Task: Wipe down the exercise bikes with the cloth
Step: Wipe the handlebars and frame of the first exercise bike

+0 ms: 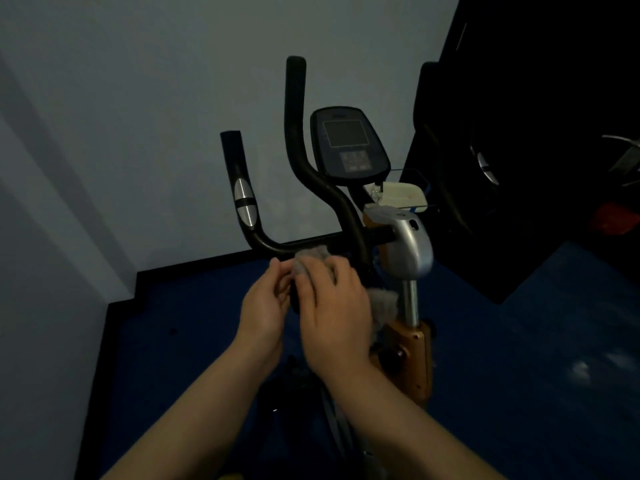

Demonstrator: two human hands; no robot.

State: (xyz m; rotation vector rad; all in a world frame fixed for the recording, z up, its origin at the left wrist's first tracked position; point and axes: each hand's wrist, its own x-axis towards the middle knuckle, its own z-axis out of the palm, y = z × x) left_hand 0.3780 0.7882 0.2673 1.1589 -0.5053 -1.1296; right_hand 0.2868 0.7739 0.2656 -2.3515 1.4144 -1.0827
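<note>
An exercise bike (414, 247) with a silver and orange stem stands in front of me in dim light. Its black handlebars (311, 244) curve up on the left, and a dark console (348, 143) sits above them. A grey cloth (382, 301) is bunched just below the handlebar crossbar, with one end hanging to the right. My right hand (332, 313) is closed over the cloth. My left hand (265, 306) pinches the cloth's left edge with its fingertips.
A pale wall (138, 98) rises close behind the bike, with a black skirting along the blue floor (519, 375). A tall black machine (519, 133) stands at the right. A white object (401, 195) rests in a holder beside the console.
</note>
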